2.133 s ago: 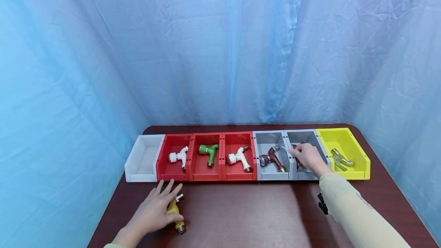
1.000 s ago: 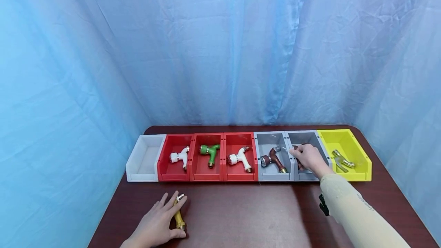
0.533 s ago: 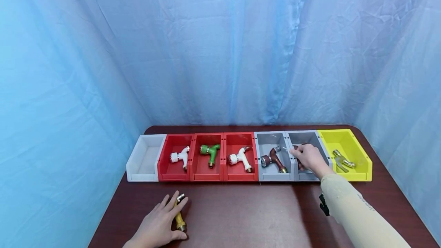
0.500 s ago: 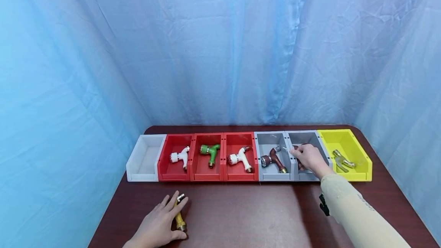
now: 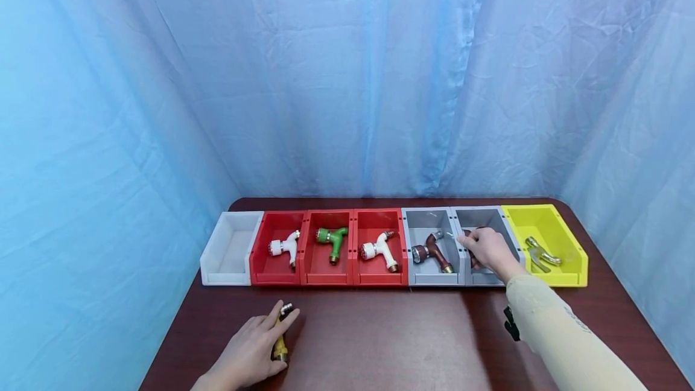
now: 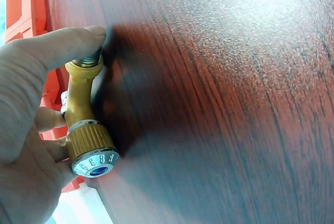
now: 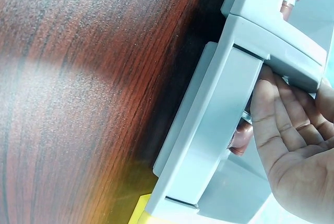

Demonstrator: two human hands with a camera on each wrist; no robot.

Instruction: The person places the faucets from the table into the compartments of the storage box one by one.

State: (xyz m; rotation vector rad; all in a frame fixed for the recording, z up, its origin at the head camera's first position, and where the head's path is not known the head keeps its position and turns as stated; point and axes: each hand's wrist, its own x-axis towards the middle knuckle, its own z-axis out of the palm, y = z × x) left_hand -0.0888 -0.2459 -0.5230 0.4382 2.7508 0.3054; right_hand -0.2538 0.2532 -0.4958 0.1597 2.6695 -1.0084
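In the head view, my left hand [image 5: 247, 346] holds a yellow faucet [image 5: 280, 343] low over the table's left part. The left wrist view shows the thumb on the faucet's threaded end and fingers behind its ribbed knob [image 6: 91, 140]. My right hand [image 5: 488, 249] reaches into the right grey bin [image 5: 483, 279], its fingers curled round the knob end of a brown faucet [image 7: 241, 138]. That knob is mostly hidden by the fingers. Thumb and fingers lie close to the wall shared with the neighbouring grey bin [image 5: 434, 280], where another brown faucet [image 5: 432, 251] lies.
To the left, red bins [image 5: 328, 280] contain a white faucet [image 5: 285, 247], a green faucet [image 5: 333, 241] and another white faucet [image 5: 381, 251]. A white bin [image 5: 225, 279] ends the row. The yellow bin [image 5: 570, 279] at right holds a metallic faucet [image 5: 542, 252].
My left hand has moved slightly toward me and right, its fingers closing round the yellow faucet, which has turned a little. The right hand has stayed in the grey bin.
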